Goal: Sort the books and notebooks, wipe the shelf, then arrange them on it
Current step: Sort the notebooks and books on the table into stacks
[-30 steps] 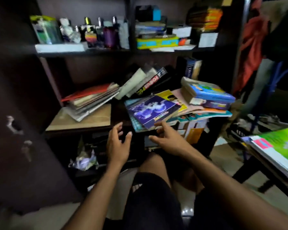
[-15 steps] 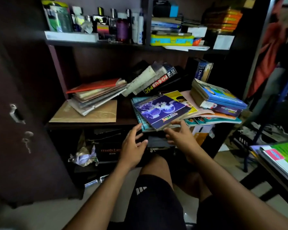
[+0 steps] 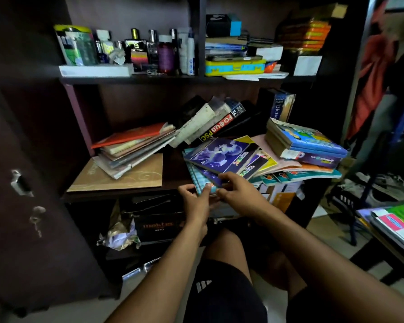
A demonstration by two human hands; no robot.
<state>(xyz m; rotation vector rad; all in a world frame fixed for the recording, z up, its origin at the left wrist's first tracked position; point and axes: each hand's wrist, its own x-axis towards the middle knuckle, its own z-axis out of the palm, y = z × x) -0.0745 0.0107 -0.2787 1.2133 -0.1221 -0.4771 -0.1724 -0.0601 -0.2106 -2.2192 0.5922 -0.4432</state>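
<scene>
Gripping the notebook stack (image 3: pixel 216 164), both hands' fingers, left hand (image 3: pixel 196 201) and right hand (image 3: pixel 240 194), clamp its front edge.

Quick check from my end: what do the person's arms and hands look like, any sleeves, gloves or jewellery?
Both forearms are bare, with no sleeves in view. The left hand and right hand wear no gloves; no rings, watch or bands show. Below them, dark shorts carry a white striped logo.

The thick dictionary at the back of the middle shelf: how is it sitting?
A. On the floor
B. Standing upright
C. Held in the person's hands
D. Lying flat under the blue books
B: the dictionary stands upright at the back of the shelf, its spine facing out, behind the flat stack of blue books and well away from both hands.
</scene>
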